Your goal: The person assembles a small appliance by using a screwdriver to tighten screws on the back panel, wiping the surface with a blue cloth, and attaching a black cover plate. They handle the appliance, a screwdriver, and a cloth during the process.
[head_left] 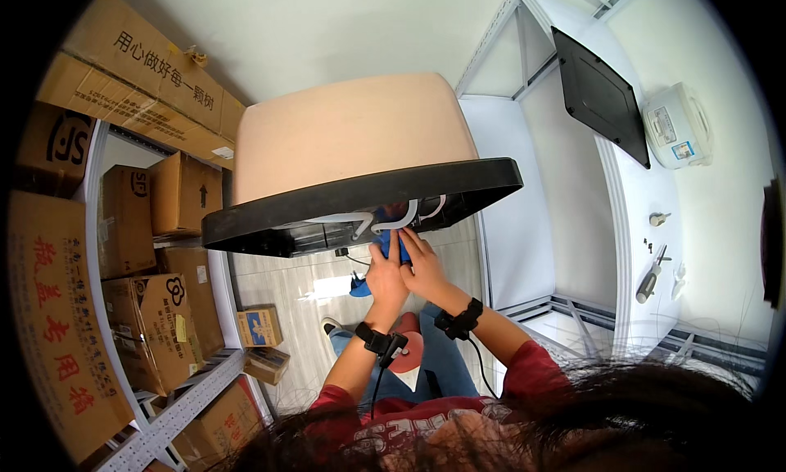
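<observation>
A large pinkish-beige tub (pixel 344 136) with a black base (pixel 360 185) lies tipped over in front of me, its underside facing me. White hoses (pixel 401 216) run inside the open base. At its lower edge, my left hand (pixel 386 280) pinches a small blue piece (pixel 385 241) whose kind I cannot make out. My right hand (pixel 423 267) is close against the left, its fingers bent onto the same blue piece. The hands hide most of it. A thin black cord (pixel 354 258) hangs from the base beside my left hand.
Shelves with cardboard boxes (pixel 160 329) stand on the left. On the white surface at right are a black flat panel (pixel 602 95), a white lidded container (pixel 678 126), a screwdriver (pixel 650 280), small screws (pixel 648 245) and a small metal part (pixel 659 219). A red stool (pixel 407 345) is below me.
</observation>
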`<state>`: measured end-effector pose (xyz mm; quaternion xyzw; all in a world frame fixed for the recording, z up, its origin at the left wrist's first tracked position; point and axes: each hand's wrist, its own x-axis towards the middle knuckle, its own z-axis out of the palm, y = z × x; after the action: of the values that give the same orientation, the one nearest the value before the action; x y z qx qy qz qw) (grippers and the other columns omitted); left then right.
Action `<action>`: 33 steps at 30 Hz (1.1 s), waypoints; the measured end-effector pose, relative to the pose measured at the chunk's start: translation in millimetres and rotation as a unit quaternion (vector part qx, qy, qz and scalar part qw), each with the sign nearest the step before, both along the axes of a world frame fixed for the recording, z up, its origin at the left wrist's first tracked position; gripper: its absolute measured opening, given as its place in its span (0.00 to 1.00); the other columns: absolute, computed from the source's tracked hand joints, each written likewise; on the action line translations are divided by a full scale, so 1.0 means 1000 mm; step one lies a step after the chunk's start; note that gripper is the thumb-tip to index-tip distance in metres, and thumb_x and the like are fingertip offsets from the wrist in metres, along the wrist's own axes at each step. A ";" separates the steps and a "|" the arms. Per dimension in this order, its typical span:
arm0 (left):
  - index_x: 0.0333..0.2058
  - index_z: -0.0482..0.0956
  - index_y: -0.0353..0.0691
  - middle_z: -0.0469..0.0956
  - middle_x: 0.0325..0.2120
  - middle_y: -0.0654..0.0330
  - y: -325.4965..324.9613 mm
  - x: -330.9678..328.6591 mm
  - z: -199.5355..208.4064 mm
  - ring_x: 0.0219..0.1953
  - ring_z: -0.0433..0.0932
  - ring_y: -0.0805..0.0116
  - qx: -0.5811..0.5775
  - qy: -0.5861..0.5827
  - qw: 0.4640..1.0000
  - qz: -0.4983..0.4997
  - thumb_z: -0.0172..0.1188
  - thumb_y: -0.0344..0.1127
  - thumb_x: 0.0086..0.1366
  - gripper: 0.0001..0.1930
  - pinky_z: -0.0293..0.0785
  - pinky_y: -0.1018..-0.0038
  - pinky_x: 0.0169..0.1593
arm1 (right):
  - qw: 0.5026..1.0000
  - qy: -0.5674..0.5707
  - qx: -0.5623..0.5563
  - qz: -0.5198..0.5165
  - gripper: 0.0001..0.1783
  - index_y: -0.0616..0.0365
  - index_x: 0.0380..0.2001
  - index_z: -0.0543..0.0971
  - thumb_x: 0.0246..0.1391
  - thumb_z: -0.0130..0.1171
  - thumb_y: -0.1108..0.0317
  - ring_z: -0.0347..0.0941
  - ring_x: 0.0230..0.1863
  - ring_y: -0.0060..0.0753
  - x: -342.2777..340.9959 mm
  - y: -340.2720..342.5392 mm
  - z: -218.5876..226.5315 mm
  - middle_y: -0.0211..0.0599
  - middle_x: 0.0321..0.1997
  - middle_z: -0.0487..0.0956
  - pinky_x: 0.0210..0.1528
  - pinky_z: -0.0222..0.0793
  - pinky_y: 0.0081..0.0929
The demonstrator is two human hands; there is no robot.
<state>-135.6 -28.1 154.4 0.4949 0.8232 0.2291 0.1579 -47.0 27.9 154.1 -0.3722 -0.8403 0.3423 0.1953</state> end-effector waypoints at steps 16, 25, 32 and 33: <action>0.61 0.58 0.54 0.60 0.45 0.46 0.026 0.042 0.011 0.36 0.74 0.45 0.055 -0.094 0.994 -0.023 0.56 0.26 0.49 0.38 0.75 0.63 0.35 | 0.999 -0.007 -0.005 -0.031 0.33 0.64 0.58 0.60 0.45 0.48 0.73 0.62 0.51 0.59 0.048 0.015 0.021 0.49 0.66 0.54 0.54 0.60 0.44; 0.61 0.58 0.59 0.62 0.38 0.48 0.040 0.059 0.008 0.28 0.75 0.48 -0.014 -0.054 0.998 -0.019 0.54 0.33 0.55 0.33 0.74 0.62 0.29 | 0.995 0.010 -0.045 -0.086 0.33 0.67 0.58 0.60 0.44 0.47 0.73 0.65 0.49 0.61 0.060 0.015 -0.001 0.56 0.65 0.55 0.51 0.63 0.42; 0.61 0.58 0.54 0.62 0.36 0.50 0.032 0.047 0.002 0.30 0.75 0.50 0.049 -0.060 0.997 -0.024 0.57 0.33 0.52 0.35 0.74 0.64 0.28 | 0.999 0.004 -0.012 -0.040 0.33 0.70 0.57 0.59 0.44 0.46 0.73 0.63 0.51 0.62 0.046 0.016 0.017 0.57 0.64 0.56 0.54 0.61 0.44; 0.61 0.58 0.55 0.62 0.36 0.49 0.034 0.045 0.001 0.30 0.75 0.49 0.037 -0.067 0.997 -0.015 0.56 0.33 0.53 0.35 0.74 0.63 0.29 | 0.999 0.002 -0.018 -0.037 0.33 0.70 0.57 0.59 0.44 0.46 0.73 0.63 0.52 0.63 0.043 0.017 0.017 0.58 0.64 0.55 0.55 0.60 0.44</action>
<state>-90.1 5.9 155.6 0.4966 0.7942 0.2894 0.1974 -4.1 44.9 171.4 -0.4060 -0.8195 0.3502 0.2026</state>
